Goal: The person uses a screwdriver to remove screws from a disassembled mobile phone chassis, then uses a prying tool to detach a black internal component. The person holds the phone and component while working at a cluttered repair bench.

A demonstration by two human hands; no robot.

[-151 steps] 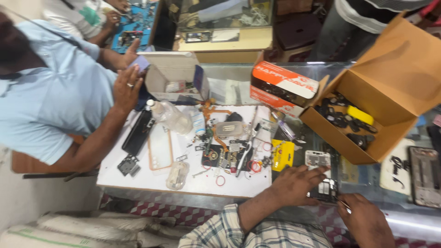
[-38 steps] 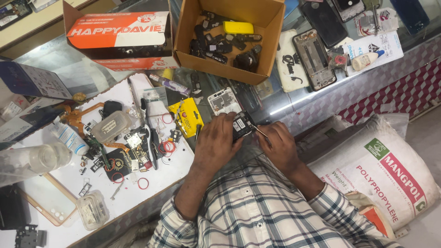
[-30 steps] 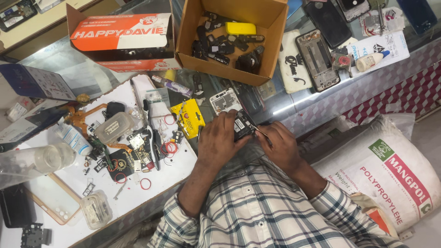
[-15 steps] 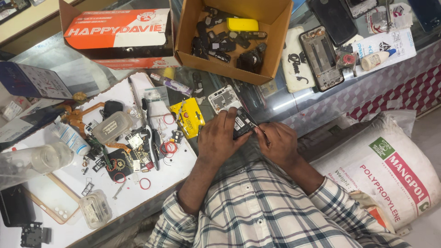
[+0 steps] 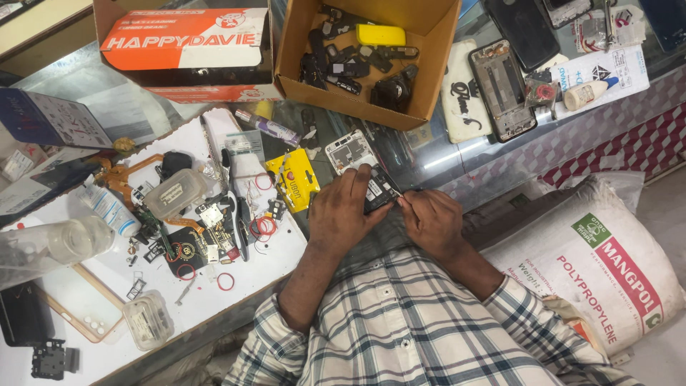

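Glass counter (image 5: 457, 161) cluttered with phone parts, seen from our head camera.
Our left hand (image 5: 346, 211) pins a small opened phone (image 5: 379, 191) at the counter edge; our right hand (image 5: 432, 221), fingers pinched narrow, touches its side, below the cardboard box (image 5: 436, 64).

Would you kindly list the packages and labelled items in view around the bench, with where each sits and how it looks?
Orange and white carton: top left, long, flat, on a black box.
Open brown cardboard box: top centre, holding dark parts and a yellow piece.
White woven sack: right, by the floor, red and green print.
Yellow card packet: on the glass, left of the left hand.
Small white bottle: top right, lying on printed paper.
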